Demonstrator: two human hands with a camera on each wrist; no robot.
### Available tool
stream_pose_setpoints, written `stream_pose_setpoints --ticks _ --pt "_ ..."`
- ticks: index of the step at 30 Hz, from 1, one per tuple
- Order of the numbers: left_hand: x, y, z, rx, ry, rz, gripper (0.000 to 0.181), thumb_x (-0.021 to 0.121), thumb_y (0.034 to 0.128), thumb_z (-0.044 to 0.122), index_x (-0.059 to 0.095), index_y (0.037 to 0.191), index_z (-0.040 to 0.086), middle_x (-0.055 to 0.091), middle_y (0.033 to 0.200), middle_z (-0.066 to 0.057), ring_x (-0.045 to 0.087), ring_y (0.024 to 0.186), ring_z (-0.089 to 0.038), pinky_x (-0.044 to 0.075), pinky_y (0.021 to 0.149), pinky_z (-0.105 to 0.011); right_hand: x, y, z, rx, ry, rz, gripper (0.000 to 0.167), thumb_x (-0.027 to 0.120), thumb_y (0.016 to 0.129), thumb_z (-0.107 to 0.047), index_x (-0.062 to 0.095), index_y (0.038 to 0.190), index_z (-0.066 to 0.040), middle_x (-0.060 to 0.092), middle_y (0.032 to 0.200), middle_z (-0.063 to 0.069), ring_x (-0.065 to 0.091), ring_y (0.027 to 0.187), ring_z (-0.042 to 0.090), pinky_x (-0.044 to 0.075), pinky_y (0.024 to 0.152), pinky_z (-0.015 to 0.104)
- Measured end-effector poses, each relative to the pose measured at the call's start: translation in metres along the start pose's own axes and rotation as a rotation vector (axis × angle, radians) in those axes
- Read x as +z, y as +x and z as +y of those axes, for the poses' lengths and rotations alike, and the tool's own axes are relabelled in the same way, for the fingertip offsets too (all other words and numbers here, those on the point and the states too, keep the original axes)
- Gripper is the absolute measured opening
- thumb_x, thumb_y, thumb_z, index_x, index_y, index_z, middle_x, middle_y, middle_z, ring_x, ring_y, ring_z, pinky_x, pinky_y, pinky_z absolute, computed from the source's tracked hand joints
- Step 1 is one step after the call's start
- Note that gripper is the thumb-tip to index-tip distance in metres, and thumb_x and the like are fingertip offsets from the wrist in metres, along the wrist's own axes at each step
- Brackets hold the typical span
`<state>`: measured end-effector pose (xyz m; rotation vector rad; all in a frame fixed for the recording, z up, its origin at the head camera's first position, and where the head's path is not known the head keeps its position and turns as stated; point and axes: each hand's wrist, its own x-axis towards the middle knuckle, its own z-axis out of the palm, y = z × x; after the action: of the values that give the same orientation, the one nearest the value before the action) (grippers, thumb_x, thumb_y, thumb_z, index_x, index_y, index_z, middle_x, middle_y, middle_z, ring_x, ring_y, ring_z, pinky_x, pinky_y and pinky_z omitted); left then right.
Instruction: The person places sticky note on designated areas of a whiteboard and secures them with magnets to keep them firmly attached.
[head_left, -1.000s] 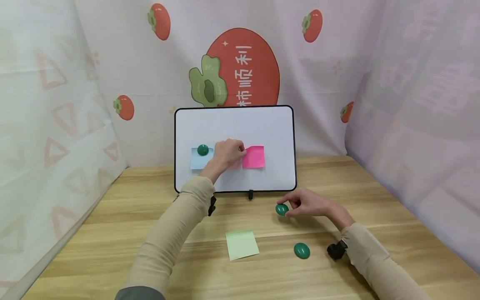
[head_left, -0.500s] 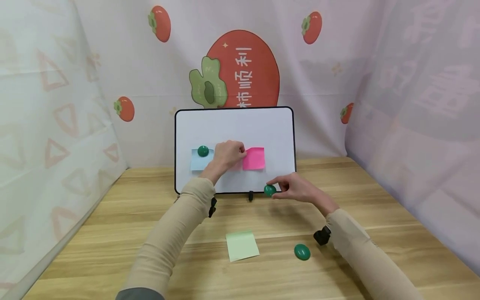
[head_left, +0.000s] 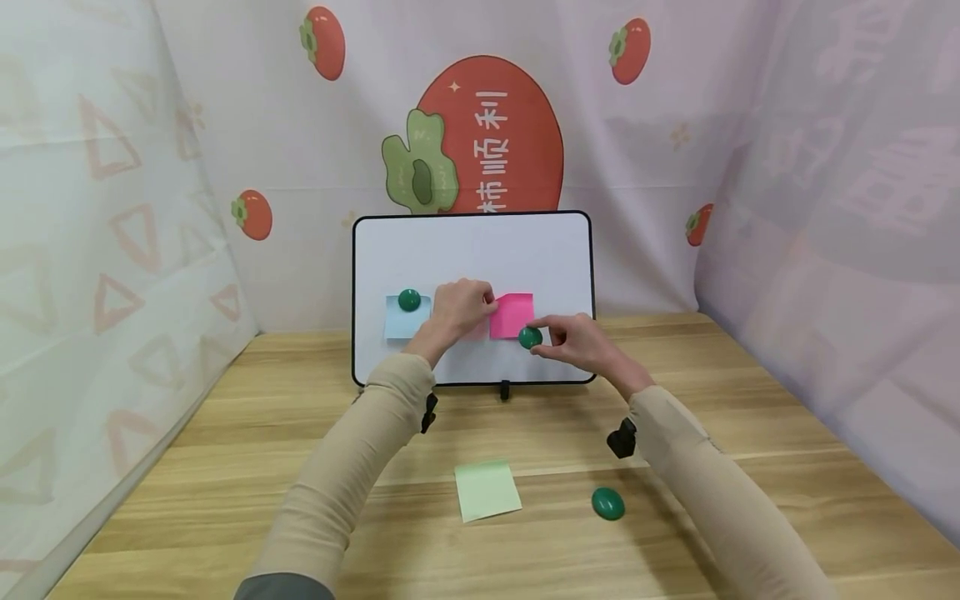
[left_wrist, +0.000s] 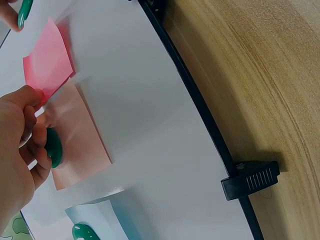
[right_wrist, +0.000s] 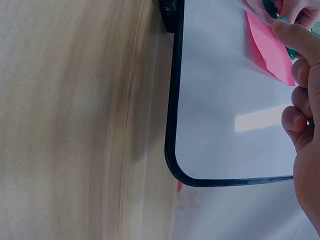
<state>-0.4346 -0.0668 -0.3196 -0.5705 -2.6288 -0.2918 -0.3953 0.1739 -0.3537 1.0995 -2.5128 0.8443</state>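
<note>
My left hand (head_left: 461, 306) pinches the upper left corner of a bright pink sticky note (head_left: 510, 313) against a white magnetic board (head_left: 472, 250). In the left wrist view, a salmon sticky note (left_wrist: 80, 140) lies under that hand, with a green oval magnet (left_wrist: 53, 147) on it by the curled fingers. Between thumb and forefinger, my right hand (head_left: 581, 342) holds another green magnet (head_left: 530, 337) in front of the pink note's lower right corner; whether it touches the paper I cannot tell. A light blue sticky note (head_left: 407, 319) hangs at left under a green magnet (head_left: 408, 300).
A pale green sticky note (head_left: 487, 492) lies on the wooden table (head_left: 360, 517) in front of the board. To its right is a loose green magnet (head_left: 608, 503). Black clips (left_wrist: 250, 180) grip the board's lower edge, and a printed cloth (head_left: 300, 133) hangs behind.
My right hand has carried its green magnet up and leftward from just above the table to the pink note. The left hand has stayed at the note's corner.
</note>
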Motion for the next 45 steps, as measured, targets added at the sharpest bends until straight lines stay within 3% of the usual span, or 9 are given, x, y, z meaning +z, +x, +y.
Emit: stream_pose_setpoints --ticks 7,13,28,36,45 --pt "0.0 0.0 -0.001 0.015 0.001 0.009 0.018 0.065 0.0956 0.029 0.076 0.093 0.015 0.073 0.082 0.0 0.056 0.064 -0.014 0.04 0.054 -0.024 0.003 0.018 0.003 0.012 -0.078 0.113 0.039 0.079 0.085 -0.017 0.069 0.121 -0.007 0.046 0.061 -0.002 0.04 0.056 0.011 0.034 0.054 0.024" --pt "0.0 0.0 -0.002 0.005 -0.009 -0.009 0.018 0.065 0.0955 0.03 0.075 0.092 0.015 0.073 0.083 0.0 0.057 0.066 -0.015 0.042 0.056 -0.026 0.006 0.036 0.002 0.034 -0.137 0.164 0.04 0.077 0.088 -0.022 0.068 0.125 -0.009 0.051 0.063 0.0 0.044 0.057 0.013 0.036 0.055 0.025" --pt "-0.002 0.003 0.002 -0.015 0.017 -0.045 0.019 0.065 0.0951 0.032 0.076 0.095 0.016 0.073 0.084 0.001 0.058 0.066 -0.014 0.045 0.058 -0.028 0.013 0.061 0.001 0.122 -0.252 0.205 0.042 0.074 0.091 -0.02 0.064 0.131 -0.011 0.061 0.072 0.006 0.05 0.061 0.018 0.039 0.058 0.028" --pt "-0.006 0.005 0.005 -0.015 0.033 -0.076 0.018 0.064 0.0961 0.031 0.074 0.097 0.016 0.072 0.082 0.001 0.058 0.068 -0.015 0.044 0.058 -0.027 0.017 0.063 -0.002 0.165 -0.278 0.223 0.043 0.073 0.091 -0.021 0.063 0.132 -0.011 0.062 0.072 0.007 0.051 0.061 0.018 0.04 0.058 0.028" --pt "-0.005 0.004 0.002 -0.041 0.045 -0.071 0.021 0.065 0.0957 0.035 0.074 0.101 0.017 0.074 0.088 0.0 0.058 0.069 -0.015 0.045 0.059 -0.028 0.021 0.062 -0.004 0.189 -0.296 0.228 0.045 0.072 0.092 -0.023 0.061 0.135 -0.013 0.061 0.068 0.007 0.049 0.057 0.017 0.038 0.056 0.027"
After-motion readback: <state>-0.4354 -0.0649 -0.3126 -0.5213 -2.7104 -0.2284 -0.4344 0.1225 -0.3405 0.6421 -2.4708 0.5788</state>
